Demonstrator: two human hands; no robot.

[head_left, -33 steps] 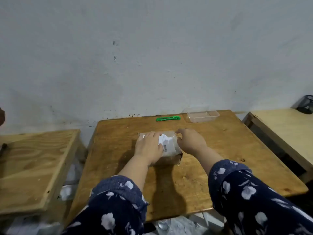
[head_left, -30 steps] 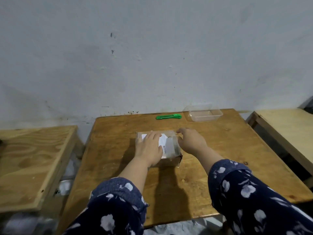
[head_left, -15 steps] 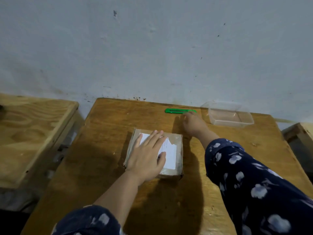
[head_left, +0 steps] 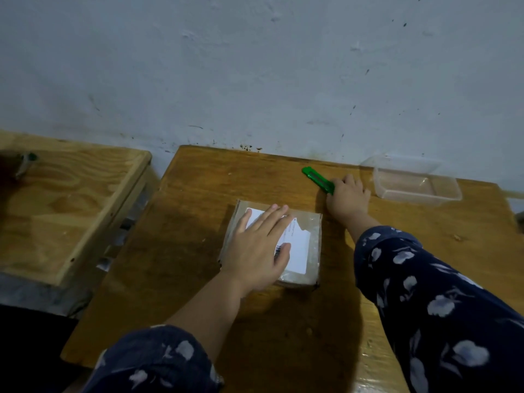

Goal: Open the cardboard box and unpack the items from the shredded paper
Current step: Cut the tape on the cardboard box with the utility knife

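Sealed brown cardboard box (head_left: 307, 245) is pressed flat by open left hand (head_left: 259, 246) | slim green plastic box cutter (head_left: 318, 180), at one o'clock from it, is gripped by right hand (head_left: 348, 198)

left hand (head_left: 259, 245) flat, fingers spread; right hand (head_left: 348, 200) reaching forward, curled.

We record a wall (head_left: 255, 66), pale blue-grey plaster, scuffed, with dark specks and stains along its foot. Against it we find a brown wooden table (head_left: 198, 222), varnished and worn. Just beside it to the left we note a lighter plywood table (head_left: 71, 208), apart by a narrow gap. Light is dim, casting soft shadows.
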